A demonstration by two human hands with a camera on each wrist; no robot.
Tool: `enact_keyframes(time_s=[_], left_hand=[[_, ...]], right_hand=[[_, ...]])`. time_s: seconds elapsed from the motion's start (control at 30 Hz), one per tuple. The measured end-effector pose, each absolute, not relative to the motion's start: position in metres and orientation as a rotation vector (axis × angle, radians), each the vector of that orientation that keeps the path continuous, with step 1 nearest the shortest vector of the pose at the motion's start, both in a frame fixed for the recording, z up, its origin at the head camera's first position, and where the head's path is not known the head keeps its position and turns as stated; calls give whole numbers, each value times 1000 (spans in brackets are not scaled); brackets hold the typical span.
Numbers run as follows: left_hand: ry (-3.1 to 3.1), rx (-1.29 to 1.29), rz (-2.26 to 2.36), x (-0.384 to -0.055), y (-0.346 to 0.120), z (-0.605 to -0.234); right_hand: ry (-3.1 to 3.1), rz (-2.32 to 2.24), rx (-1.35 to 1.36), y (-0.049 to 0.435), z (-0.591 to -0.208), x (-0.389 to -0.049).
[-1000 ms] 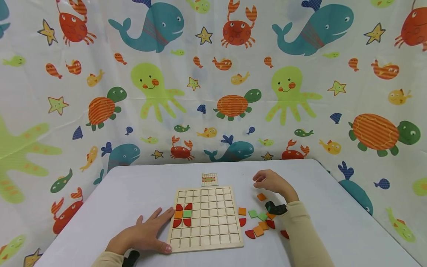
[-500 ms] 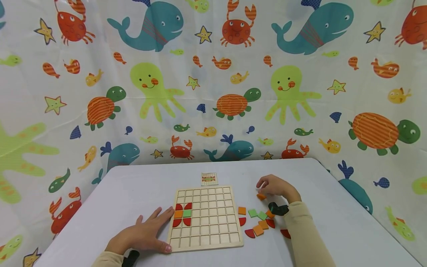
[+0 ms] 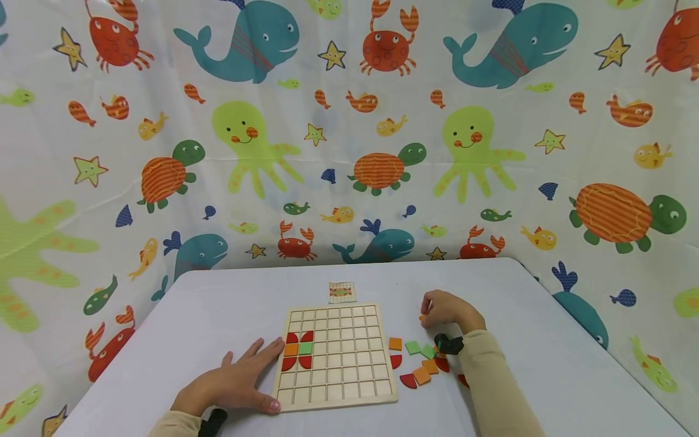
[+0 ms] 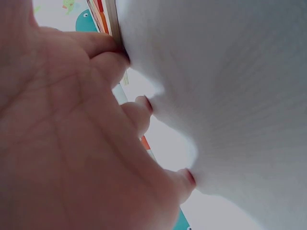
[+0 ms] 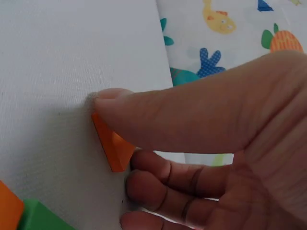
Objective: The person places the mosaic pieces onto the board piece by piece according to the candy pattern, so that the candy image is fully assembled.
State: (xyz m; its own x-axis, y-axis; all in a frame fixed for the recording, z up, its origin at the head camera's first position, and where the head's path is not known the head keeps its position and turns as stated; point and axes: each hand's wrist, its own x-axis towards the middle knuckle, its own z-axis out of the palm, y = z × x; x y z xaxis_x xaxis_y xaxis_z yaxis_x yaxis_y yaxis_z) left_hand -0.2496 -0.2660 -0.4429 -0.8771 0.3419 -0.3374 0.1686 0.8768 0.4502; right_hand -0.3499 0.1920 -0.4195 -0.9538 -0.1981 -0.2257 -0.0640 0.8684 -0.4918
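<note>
A wooden grid board (image 3: 349,352) lies on the white table, with red quarter-circle tiles (image 3: 306,362), an orange square tile (image 3: 292,349) and a green square tile (image 3: 305,348) set in its left columns. My left hand (image 3: 235,379) is spread beside it, fingertips and thumb at the board's left edge; in the left wrist view the fingertips rest on the tabletop. Right of the board, my right hand (image 3: 449,311) pinches an orange square tile (image 5: 114,148) between thumb and fingers. That tile stands tilted close to the table in the right wrist view, partly covered by the thumb.
Loose orange (image 3: 422,376), green (image 3: 412,348) and red (image 3: 408,381) tiles lie between the board and my right forearm, which covers some of them. A small pattern card (image 3: 341,292) lies behind the board. A sea-animal curtain (image 3: 327,133) hangs behind the table (image 3: 218,309).
My right hand has come down onto the orange square tile lying apart from the others, and its fingers have closed on it. My left hand has stayed at the board's edge.
</note>
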Motion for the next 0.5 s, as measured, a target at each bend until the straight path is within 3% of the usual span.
enact_keyframes(time_s=[0.5], left_hand=[[2631,387,592,-248,-264,-438]], right_hand=[[2810,-690,-99,186,-419,-347]])
